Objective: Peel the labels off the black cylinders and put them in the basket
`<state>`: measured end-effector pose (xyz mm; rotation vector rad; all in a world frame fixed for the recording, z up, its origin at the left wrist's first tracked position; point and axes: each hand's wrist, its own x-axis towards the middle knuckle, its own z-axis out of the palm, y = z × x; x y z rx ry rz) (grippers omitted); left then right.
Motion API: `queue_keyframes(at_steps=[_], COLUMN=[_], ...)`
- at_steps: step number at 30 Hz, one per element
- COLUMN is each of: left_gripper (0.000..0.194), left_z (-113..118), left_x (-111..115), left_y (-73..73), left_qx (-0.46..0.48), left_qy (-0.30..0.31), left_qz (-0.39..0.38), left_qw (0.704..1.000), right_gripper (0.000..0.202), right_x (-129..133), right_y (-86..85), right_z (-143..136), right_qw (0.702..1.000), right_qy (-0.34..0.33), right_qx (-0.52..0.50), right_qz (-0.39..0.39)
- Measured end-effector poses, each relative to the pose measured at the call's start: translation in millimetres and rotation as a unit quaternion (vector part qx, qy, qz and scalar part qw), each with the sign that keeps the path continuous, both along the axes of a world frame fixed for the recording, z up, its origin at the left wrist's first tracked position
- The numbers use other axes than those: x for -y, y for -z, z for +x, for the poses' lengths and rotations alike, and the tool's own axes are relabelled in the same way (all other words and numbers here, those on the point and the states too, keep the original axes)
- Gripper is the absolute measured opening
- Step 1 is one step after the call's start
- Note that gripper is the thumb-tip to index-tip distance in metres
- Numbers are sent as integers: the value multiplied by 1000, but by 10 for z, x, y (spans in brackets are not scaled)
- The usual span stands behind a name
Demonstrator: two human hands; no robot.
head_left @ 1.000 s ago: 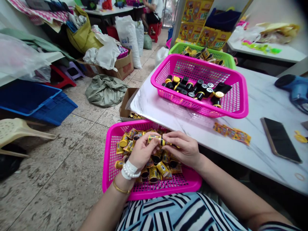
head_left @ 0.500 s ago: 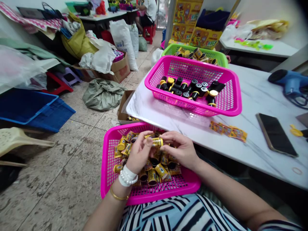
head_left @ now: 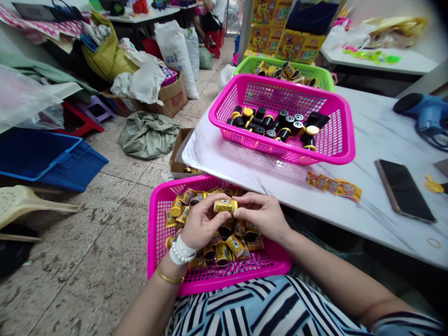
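Between my hands is a small cylinder wrapped in a yellow printed sleeve [head_left: 224,206], lying sideways. My left hand [head_left: 203,221] grips its left part with thumb and fingers. At its right end, the fingertips of my right hand [head_left: 262,214] pinch the yellow rim. Both hands are above a pink basket [head_left: 151,242] on my lap, which holds many similar yellow-wrapped cylinders [head_left: 236,247]. On the table, a second pink basket [head_left: 282,151] contains black cylinders with yellow rims [head_left: 268,122]. Printed yellow sleeves [head_left: 334,185] lie flat in front of it.
A phone [head_left: 404,189] and a blue heat gun [head_left: 425,114] lie on the marble-patterned table [head_left: 371,126]. A green basket [head_left: 327,79] stands behind the pink one. Left on the floor are a cardboard box [head_left: 180,158], a grey-green sack [head_left: 149,135] and blue crates [head_left: 75,163]. A person [head_left: 213,16] sits far back.
My left thumb has shifted lower on the cylinder, so more of its printed sleeve shows. The right hand still pinches the right end. The view has shifted slightly.
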<state>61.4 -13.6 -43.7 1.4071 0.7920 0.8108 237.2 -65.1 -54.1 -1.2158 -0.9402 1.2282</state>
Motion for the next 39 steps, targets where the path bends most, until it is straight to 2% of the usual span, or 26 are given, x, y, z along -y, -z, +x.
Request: queue_keyframes(at_steps=[2, 4, 7, 9, 11, 12, 15, 19, 22, 24, 27, 29, 33, 36, 39], left_gripper=[25, 23, 25, 41, 61, 64, 49, 32, 30, 34, 44, 46, 45, 46, 42], left_z=[-21, -35, -37, -34, -34, -35, -37, -28, -24, -21, -1, 23, 64, 73, 84], left_x=[-15, -26, -11, 27, 75, 97, 129, 87, 40, 27, 48, 84, 166, 218, 262], left_y=[8, -1, -24, -26, -11, 0, 25, 18, 42, 79, 122, 123, 87, 80, 106], left_qx=[-17, -31, -42, -33, -11, 1, 17, 16, 8, 4, 6, 13, 96, 152, 161], left_qy=[19, 43, 61, 43, 9, -11, -44, -45, -9, 16, 27, 33, 53, 71, 71], left_qz=[47, 99, 132, 94, 9, -40, -139, -126, -122, -153, -214, -247, -326, -364, -370], left_qw=[999, 994, 988, 994, 1000, 999, 989, 991, 992, 988, 976, 968, 939, 916, 912], right_gripper=[31, 31, 30, 29, 31, 32, 34, 35, 33, 31, 35, 38, 11, 15, 19], right_x=[-10, -19, -38, -52, -61, -62, -51, -37, -34, -25, 6, 31, 72, 91, 110], right_y=[20, 45, 53, 29, 1, -9, 1, 59, 81, 79, 64, 54, 30, 4, -7], right_z=[3, 11, 13, -2, -28, -43, -81, -99, -76, -44, 10, 37, 50, 43, 35], right_qw=[995, 986, 985, 991, 996, 997, 999, 998, 993, 990, 988, 989, 991, 989, 986], right_qy=[-26, -45, -50, -40, -32, -27, -14, -9, -35, -72, -127, -135, -98, -108, -133], right_qx=[-65, -116, -130, -106, -81, -72, -46, -53, -83, -93, -83, -56, -43, -54, -52], right_qz=[-72, -112, -104, -72, -34, -15, 24, -19, -75, -77, -33, 11, 82, 91, 91])
